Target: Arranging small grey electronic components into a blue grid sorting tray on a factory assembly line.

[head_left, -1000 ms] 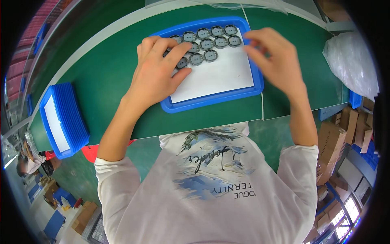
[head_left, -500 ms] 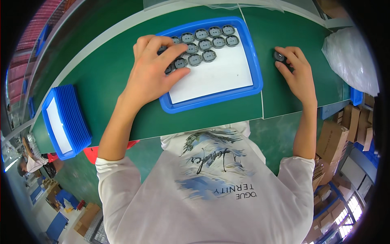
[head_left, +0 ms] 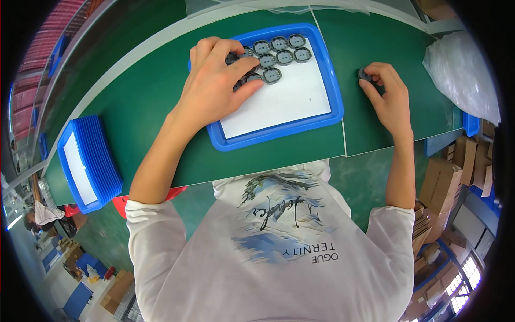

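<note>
A blue tray [head_left: 271, 130] lined with white holds rows of rounded dark grey plastic parts [head_left: 272, 75] in its far half. My left hand [head_left: 214, 80] is over the tray's left side, palm down. Its thumb and index finger are apart above the parts, several of which it partly covers; whether the fingertips touch them is hard to see. Off to the right of the tray, my right hand [head_left: 389, 94] pinches a small round dark grey plastic part [head_left: 364, 75] between thumb and fingers, just over the green table.
A stack of blue trays [head_left: 94, 161] stands at the table's left end. On the right lies a clear plastic bag [head_left: 458, 75] near the table edge. Cardboard boxes [head_left: 440, 185] are piled beyond it. A raised pale rail [head_left: 155, 40] borders the green table's far side.
My left hand has shifted right and slightly away across the parts. My right hand, with its part, has moved slightly left. The tray appears a little further left in the view.
</note>
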`<state>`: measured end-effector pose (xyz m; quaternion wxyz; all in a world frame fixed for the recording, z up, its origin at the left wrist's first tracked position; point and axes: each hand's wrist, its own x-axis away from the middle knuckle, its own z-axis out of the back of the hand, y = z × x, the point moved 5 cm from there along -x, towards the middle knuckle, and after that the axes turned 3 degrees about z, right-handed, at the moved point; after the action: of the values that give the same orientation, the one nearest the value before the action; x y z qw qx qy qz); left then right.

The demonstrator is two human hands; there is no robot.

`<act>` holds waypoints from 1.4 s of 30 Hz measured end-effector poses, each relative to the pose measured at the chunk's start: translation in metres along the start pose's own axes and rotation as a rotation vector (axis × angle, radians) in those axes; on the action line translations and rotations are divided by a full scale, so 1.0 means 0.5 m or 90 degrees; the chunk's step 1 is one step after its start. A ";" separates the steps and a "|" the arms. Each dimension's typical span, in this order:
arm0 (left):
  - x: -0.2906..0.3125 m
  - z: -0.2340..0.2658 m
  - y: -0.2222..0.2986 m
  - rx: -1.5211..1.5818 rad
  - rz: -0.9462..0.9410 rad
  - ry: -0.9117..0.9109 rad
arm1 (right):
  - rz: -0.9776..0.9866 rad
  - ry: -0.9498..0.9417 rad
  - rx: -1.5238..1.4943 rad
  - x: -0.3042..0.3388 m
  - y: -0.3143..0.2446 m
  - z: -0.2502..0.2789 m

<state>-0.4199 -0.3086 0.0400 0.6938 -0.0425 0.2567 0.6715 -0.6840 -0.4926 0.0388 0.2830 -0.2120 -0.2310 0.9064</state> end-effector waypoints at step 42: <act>0.026 0.039 0.005 0.082 0.009 0.000 | 0.399 -0.155 0.123 -0.028 -0.195 -0.105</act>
<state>-0.4170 -0.2888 0.0523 0.6906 0.0041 0.2992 0.6585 -0.6061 -0.4140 0.0525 -0.0199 -0.1350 -0.1003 0.9856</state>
